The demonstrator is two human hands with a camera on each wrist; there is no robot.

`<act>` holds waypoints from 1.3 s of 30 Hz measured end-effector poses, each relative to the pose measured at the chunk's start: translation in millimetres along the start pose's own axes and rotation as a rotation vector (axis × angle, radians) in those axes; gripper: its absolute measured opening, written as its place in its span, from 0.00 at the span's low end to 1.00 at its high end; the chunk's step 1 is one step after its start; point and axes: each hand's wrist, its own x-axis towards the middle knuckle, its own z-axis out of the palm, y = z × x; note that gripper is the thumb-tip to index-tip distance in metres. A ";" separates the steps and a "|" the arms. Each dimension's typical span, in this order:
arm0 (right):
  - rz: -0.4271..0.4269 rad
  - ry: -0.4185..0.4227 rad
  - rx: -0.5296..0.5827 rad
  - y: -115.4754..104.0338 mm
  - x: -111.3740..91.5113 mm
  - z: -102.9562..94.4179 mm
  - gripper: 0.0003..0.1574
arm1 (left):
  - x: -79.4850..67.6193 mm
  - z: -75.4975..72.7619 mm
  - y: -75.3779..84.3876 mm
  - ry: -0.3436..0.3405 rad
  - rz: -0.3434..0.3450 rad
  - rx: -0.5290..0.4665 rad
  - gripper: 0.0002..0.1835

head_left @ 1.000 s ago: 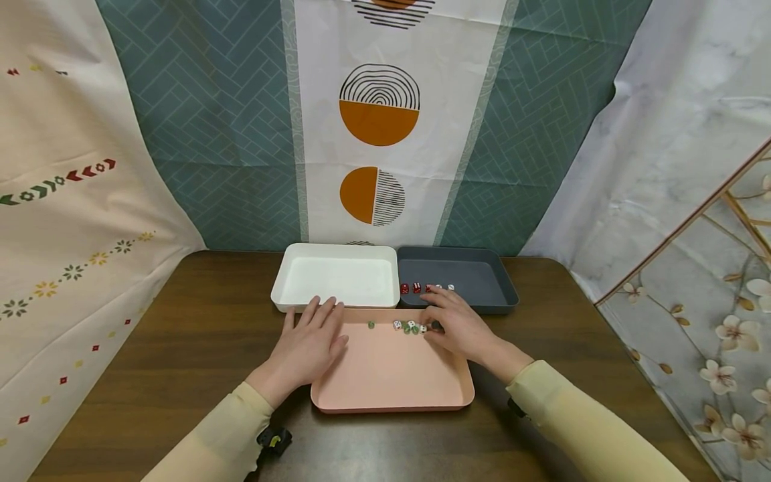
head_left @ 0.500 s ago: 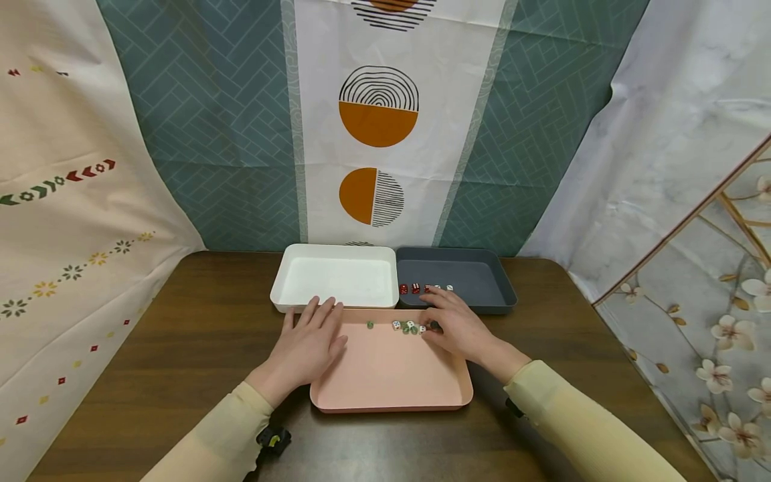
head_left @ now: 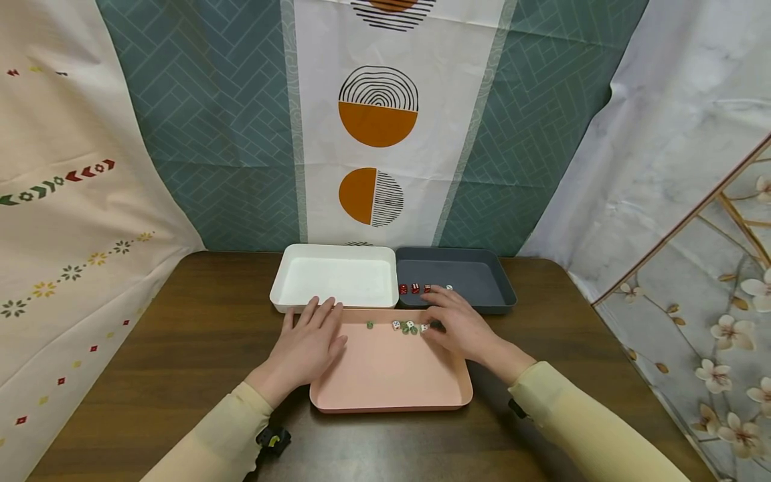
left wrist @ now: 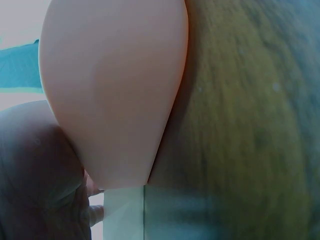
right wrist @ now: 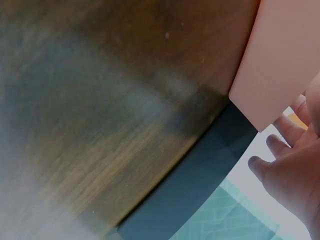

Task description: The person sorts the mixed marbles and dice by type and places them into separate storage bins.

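My left hand [head_left: 311,341] rests over the left rim of the pink tray [head_left: 391,381] with its fingers extended, and holds nothing. My right hand [head_left: 458,325] reaches over the tray's upper right corner, fingers bent; thumb and forefinger meet at a white die [head_left: 424,328] and appear to pinch it. Left of that lie a white die [head_left: 396,325], another white die [head_left: 410,324] and green dice [head_left: 413,330]. A single green die [head_left: 370,325] sits apart. Both wrist views show a hand at the pink tray's edge; the dice are hidden there.
Behind the pink tray stand a white tray [head_left: 340,274] and a dark grey tray [head_left: 476,271] side by side. A row of red dice [head_left: 415,288] and a white die [head_left: 449,288] lies in the grey one. All rest on a brown wooden table [head_left: 211,335].
The white die at my right fingertips has shifted and turned slightly. My right hand has moved a little right, covering one white die in the grey tray. My left hand stays still.
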 end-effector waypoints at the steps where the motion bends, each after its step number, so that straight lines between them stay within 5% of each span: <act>1: -0.001 0.004 0.002 0.0 -0.6 -1.0 0.10 | 0.1 -0.1 0.1 -0.001 0.000 0.001 0.37; 39: 0.066 0.066 -0.022 15.9 -2.8 -37.5 0.09 | 0.8 -0.6 -0.2 -0.020 -0.008 -0.001 0.38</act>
